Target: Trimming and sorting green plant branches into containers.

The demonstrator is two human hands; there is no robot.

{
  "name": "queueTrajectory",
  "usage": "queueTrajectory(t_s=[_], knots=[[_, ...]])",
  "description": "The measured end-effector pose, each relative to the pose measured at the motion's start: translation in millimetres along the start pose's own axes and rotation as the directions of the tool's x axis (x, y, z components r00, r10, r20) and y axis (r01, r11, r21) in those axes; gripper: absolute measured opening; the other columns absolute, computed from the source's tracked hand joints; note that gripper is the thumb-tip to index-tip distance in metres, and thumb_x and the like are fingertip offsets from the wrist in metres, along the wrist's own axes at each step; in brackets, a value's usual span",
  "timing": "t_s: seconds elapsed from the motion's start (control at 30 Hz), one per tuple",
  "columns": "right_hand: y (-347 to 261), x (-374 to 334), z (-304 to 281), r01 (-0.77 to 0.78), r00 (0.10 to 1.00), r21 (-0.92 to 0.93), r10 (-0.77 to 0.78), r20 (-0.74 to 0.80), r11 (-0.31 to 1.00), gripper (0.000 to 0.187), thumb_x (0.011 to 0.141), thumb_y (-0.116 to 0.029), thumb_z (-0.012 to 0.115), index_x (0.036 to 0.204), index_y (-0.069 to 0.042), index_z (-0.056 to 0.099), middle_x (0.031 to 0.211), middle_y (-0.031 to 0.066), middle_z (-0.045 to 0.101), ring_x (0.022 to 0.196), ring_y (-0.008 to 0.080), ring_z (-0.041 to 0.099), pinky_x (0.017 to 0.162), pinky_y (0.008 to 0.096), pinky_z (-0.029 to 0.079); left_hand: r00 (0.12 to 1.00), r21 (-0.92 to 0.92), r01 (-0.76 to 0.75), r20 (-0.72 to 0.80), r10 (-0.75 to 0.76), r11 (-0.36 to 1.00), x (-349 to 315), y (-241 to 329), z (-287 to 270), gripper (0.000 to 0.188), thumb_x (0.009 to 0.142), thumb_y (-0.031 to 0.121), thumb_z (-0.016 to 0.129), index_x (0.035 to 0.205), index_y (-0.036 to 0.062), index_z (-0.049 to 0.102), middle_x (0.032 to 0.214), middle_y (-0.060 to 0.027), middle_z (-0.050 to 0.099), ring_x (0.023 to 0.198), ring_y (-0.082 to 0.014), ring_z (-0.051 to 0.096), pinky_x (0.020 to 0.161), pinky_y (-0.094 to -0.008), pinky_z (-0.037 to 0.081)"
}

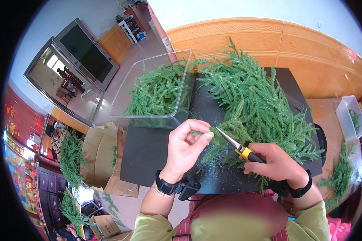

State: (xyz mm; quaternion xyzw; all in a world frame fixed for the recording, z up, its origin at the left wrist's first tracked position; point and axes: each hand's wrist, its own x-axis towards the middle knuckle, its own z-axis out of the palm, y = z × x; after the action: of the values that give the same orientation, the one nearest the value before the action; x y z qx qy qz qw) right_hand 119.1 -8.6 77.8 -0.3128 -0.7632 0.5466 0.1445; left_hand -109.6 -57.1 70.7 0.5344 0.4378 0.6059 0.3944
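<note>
My left hand [185, 148] is over the middle of the dark table, thumb and forefinger pinched on the end of a green artificial pine sprig [218, 139]. My right hand [274, 161] is wrapped around long-nose pliers [242, 150] with yellow and black handles. Their slim metal jaws point up and left, with the tip close to the pinched fingertips. Whether the jaws touch the sprig I cannot tell. Right beside and behind the pliers spreads a large heap of green artificial pine branches [261, 96], covering much of the table's right half.
A clear plastic bin [177, 116] of green sprigs stands at the table's [145, 160] far left. Pale scraps are scattered on the tabletop. Cardboard boxes [98, 156] and more greenery [71, 156] lie to the left. A white tub [350, 118] and another branch [342, 172] are at the right.
</note>
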Motion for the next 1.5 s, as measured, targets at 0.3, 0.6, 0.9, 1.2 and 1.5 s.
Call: queueTrajectory(t_s=[0.3,0.6,0.9,1.2,1.5], knots=[[2,-4,-3,0.022,0.999,-0.074,-0.018,0.048,0.997,0.019,0.078,-0.011,0.061,0.093,0.0,0.059,0.073,0.0009,0.063,0.067,0.0043,0.052,0.059,0.0209,0.04,0.992,0.151,-0.125,0.048,0.119,0.981,-1,5,4,0.01,0.08,-0.008,0.057,0.089,-0.0024,0.056,0.095,-0.0066,0.055,0.07,-0.0018,0.05,0.057,-0.0138,0.04],[9,-4,0,-0.066,0.991,0.181,0.043,0.126,0.981,0.021,0.079,-0.009,0.059,0.096,0.002,0.058,0.073,0.0029,0.061,0.069,0.0073,0.057,0.062,0.0231,0.044,0.998,0.061,-0.051,0.039,0.048,0.997,-2,7,5,0.01,0.08,-0.008,0.057,0.088,-0.0019,0.056,0.094,-0.0061,0.055,0.07,-0.0012,0.049,0.057,-0.0134,0.04],[8,-3,0,-0.017,0.997,0.033,0.015,0.071,0.999,0.019,0.079,-0.009,0.058,0.095,0.001,0.059,0.068,0.0018,0.056,0.065,0.0064,0.053,0.059,0.0226,0.043,0.998,-0.011,0.044,0.038,-0.044,0.999,0,3,1,0.01,0.079,-0.006,0.06,0.087,-0.001,0.057,0.094,-0.0054,0.057,0.068,-0.0007,0.05,0.057,-0.013,0.04],[10,0,-1,-0.024,0.994,0.125,0.011,0.105,0.992,0.02,0.079,-0.008,0.058,0.097,0.001,0.059,0.07,0.0021,0.058,0.066,0.0062,0.054,0.059,0.0221,0.042,0.997,-0.063,0.054,0.051,-0.051,0.997,6,1,0,0.01,0.079,-0.006,0.06,0.086,-0.0009,0.057,0.094,-0.0052,0.057,0.068,-0.0012,0.051,0.057,-0.0135,0.041],[6,2,-6,-0.031,0.993,0.046,0.025,0.112,0.998,0.022,0.08,-0.007,0.058,0.099,0.002,0.057,0.073,0.0037,0.06,0.07,0.0075,0.056,0.064,0.0226,0.044,0.998,0.085,-0.067,0.026,0.065,0.994,7,-1,8,0.008,0.08,-0.006,0.059,0.086,-0.0011,0.056,0.092,-0.0045,0.057,0.064,0.0015,0.048,0.052,-0.0124,0.037]])
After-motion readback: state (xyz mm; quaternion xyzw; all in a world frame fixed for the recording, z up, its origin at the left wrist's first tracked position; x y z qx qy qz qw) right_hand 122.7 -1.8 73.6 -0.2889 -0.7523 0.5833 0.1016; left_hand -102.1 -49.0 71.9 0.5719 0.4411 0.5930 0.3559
